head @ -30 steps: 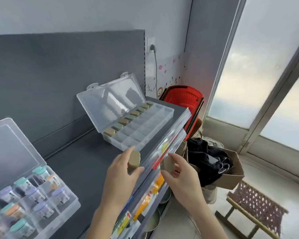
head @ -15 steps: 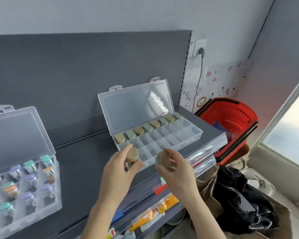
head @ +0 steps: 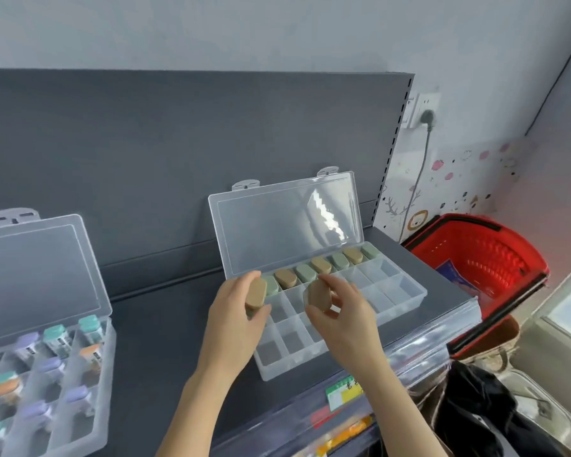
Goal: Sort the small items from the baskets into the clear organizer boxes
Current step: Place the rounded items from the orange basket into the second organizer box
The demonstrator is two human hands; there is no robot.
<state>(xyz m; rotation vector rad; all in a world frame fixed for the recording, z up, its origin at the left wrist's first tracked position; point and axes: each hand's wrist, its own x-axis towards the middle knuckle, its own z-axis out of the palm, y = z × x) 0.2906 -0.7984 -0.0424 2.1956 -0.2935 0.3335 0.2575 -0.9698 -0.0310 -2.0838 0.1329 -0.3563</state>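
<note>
A clear organizer box stands open on the dark shelf, lid leaning back against the panel. Its back row holds several tan and green capped items; the front compartments look bare. My left hand grips a tan capped item over the box's left end. My right hand pinches a second tan item over the middle compartments.
A second open organizer at the left holds several small bottles with teal, purple and orange caps. A red basket sits off the shelf's right end, below a wall socket. Bags and a dark garment lie lower right.
Both hands moved up and forward from the shelf's front edge to over the organizer's compartments, each still holding its tan item. The view swung left and closer to the box.
</note>
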